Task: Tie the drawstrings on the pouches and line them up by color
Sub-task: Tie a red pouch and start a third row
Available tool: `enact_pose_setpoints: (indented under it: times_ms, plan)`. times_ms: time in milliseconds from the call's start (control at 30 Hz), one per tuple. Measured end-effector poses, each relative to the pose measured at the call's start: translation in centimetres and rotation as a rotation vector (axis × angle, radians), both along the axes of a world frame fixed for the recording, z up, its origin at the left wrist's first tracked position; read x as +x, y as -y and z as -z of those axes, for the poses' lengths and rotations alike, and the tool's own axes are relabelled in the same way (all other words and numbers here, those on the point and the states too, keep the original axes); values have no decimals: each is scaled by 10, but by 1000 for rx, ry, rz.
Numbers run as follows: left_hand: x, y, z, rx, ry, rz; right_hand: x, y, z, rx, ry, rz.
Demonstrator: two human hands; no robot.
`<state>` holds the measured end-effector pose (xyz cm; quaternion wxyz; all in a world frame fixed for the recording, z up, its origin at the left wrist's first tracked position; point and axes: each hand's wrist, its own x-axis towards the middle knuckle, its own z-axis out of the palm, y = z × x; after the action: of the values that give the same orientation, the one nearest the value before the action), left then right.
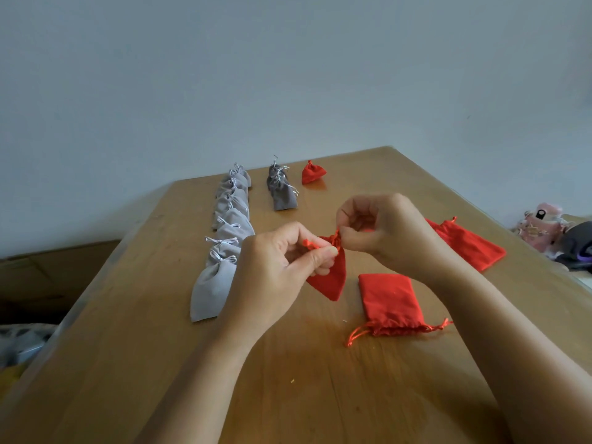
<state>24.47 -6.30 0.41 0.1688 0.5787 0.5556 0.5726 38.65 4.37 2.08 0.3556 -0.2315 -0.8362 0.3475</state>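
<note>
A red pouch point(333, 277) hangs just above the wooden table point(160, 363), gathered at its neck. My left hand point(272, 277) pinches its red drawstring on the left. My right hand point(384, 232) pinches the drawstring at the neck from the right. A flat red pouch point(389, 302) with loose strings lies to the right of it. Another flat red pouch point(467, 245) lies further right, partly behind my right wrist. One tied red pouch point(312, 173) stands at the far edge. Several light grey tied pouches point(229, 225) form a line on the left. Dark grey tied pouches point(282, 189) form a short line beside them.
A pink toy point(539, 229) and dark cloth point(576, 245) sit past the table's right edge. A cardboard box point(48, 270) is on the floor at the left. A pale wall rises behind the table.
</note>
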Motion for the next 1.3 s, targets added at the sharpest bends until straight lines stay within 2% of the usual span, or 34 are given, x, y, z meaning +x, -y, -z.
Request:
enact_pose_setpoints:
  times_ms: [133, 333, 433, 900, 1000, 1100, 1200, 1300]
  plan:
    - [-4, -1, -5, -4, 133, 42, -3, 4, 3, 65, -89, 24]
    - [-2, -4, -8, 59, 300, 0, -2, -3, 2, -207, -265, -187]
    - [-3, -4, -11, 77, 369, 3, 0, -2, 1, -337, -291, -268]
    - [-2, -5, -8, 102, 320, 37, -2, -2, 3, -593, -356, -341]
    - [-2, -6, -7, 100, 297, 32, -5, 0, 4, -571, -376, -283]
    - [-3, -7, -4, 96, 302, 5, -7, 1, 3, -447, -315, -137]
    - [-1, -9, 1, 59, 265, 5, -5, 0, 5, -189, -197, 70]
    - [0, -12, 6, 39, 267, 20, -6, 5, 5, 73, -168, 172]
